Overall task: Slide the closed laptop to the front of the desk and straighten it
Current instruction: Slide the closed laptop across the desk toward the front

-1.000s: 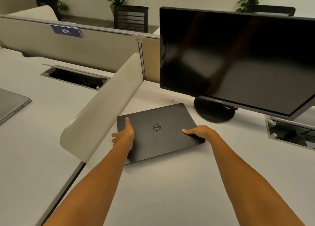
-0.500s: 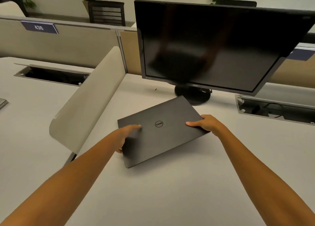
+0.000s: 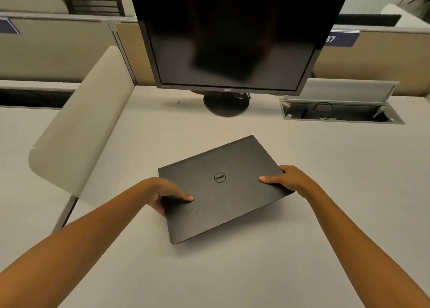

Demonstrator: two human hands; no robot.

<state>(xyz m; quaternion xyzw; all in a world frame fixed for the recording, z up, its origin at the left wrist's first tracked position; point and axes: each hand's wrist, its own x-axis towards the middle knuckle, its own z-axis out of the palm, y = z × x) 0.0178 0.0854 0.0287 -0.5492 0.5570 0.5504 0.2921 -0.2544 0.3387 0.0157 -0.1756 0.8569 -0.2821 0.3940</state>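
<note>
A closed black laptop (image 3: 232, 198) with a round logo lies on the pale desk (image 3: 232, 272), skewed so its right side points away from me. My left hand (image 3: 166, 195) grips its left edge, thumb flat on the lid and fingers curled under the side. On the right edge, my right hand (image 3: 290, 178) holds the same way, thumb on top. The laptop sits in the middle of the desk, well in front of the monitor stand.
A dark monitor (image 3: 232, 35) on a round stand (image 3: 226, 104) is behind the laptop. An open cable hatch (image 3: 339, 112) is set in the desk at back right. A beige curved divider (image 3: 81, 126) runs along the left side. Partitions close the back.
The laptop has slid toward me, away from the monitor stand, and turned further askew. Both hands stayed on its side edges, the left thumb now lying flat on the lid.
</note>
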